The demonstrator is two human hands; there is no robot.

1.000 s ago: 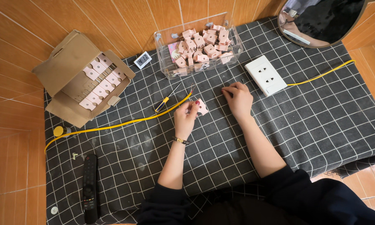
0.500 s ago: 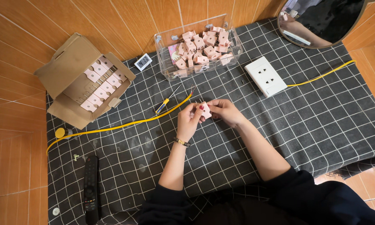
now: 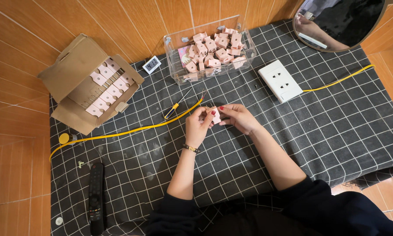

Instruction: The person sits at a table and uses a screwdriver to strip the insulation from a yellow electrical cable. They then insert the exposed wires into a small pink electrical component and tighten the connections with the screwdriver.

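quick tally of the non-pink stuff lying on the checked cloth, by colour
Yellow: 2, the cable and the screwdriver
Black: 1, the remote control
White: 2, the socket plate and the small digital display
Brown: 1, the cardboard box
Clear: 1, the plastic bin
Total: 7

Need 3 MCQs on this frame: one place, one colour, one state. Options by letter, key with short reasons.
1. Where does the clear plastic bin of pink parts sit?
A. far edge of the black checked cloth
B. inside the brown cardboard box
C. on the black remote control

2. What colour is the long cable across the cloth?
A. red
B. yellow
C. blue

3. What is the state of the small pink block?
A. lying loose on the cloth
B. resting on the white socket plate
C. held between both hands

Key: 1 A, bin stands at the cloth's far edge. 2 B, cable is plainly yellow. 3 C, left hand and right hand pinch it.
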